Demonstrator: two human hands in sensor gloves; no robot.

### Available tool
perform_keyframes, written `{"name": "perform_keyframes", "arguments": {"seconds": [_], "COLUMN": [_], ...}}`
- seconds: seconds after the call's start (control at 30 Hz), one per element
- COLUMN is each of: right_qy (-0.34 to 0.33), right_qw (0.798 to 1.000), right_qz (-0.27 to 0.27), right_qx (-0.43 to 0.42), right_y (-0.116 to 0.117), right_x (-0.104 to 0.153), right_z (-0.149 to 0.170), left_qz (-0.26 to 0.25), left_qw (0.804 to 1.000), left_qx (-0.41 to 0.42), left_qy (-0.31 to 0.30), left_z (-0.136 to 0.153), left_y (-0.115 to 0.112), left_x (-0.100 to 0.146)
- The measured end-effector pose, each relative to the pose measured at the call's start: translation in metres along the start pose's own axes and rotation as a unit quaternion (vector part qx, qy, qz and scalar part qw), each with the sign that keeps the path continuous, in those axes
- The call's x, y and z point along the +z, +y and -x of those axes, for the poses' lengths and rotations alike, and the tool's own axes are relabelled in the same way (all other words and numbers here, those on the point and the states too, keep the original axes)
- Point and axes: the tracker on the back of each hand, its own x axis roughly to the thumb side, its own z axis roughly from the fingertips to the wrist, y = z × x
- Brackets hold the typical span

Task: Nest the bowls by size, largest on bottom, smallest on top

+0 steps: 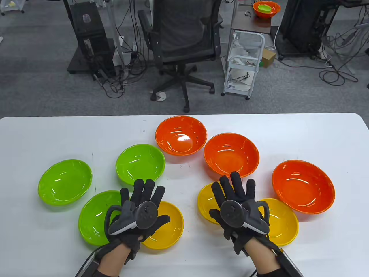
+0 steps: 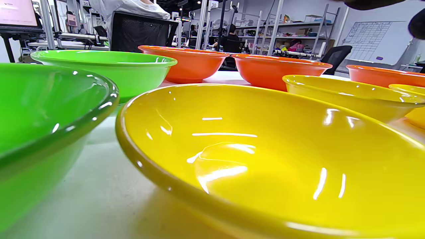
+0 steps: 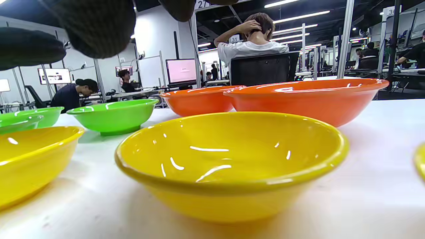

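Observation:
Nine bowls stand apart on the white table (image 1: 317, 135). Three are orange: one at the back (image 1: 181, 135), one at the centre (image 1: 231, 154), one at the right (image 1: 303, 186). Three are green: one at the left (image 1: 65, 181), one at the centre left (image 1: 140, 164), one at the front left (image 1: 95, 216). Three are yellow: (image 1: 170, 228), (image 1: 205, 202), (image 1: 284, 222). My left hand (image 1: 141, 202) hovers flat, fingers spread, over the front green and left yellow bowl (image 2: 265, 159). My right hand (image 1: 235, 193) hovers flat over the middle yellow bowl (image 3: 229, 159). Both hold nothing.
Beyond the table's far edge stand an office chair (image 1: 184, 37), a white cart (image 1: 243, 63) and floor cables. A small stand at the back carries an orange bowl with a green one inside (image 1: 265, 8). Bare table lies at the far left and far right.

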Motion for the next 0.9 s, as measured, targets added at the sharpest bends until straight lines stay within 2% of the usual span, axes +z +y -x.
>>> {"name": "perform_keyframes", "arguments": {"seconds": [0.4, 0.9], "right_qy": [0.005, 0.021], "right_qw": [1.0, 0.999], "right_qz": [-0.012, -0.01], "right_qx": [-0.001, -0.026], "right_y": [0.005, 0.001], "right_x": [-0.002, 0.003], "right_z": [0.002, 0.01], "left_qz": [-0.014, 0.016], "left_qw": [1.0, 0.999], "left_qx": [-0.002, 0.01], "left_qy": [0.008, 0.035], "left_z": [0.011, 0.02], "left_y": [0.001, -0.009], "left_x": [0.002, -0.009]}}
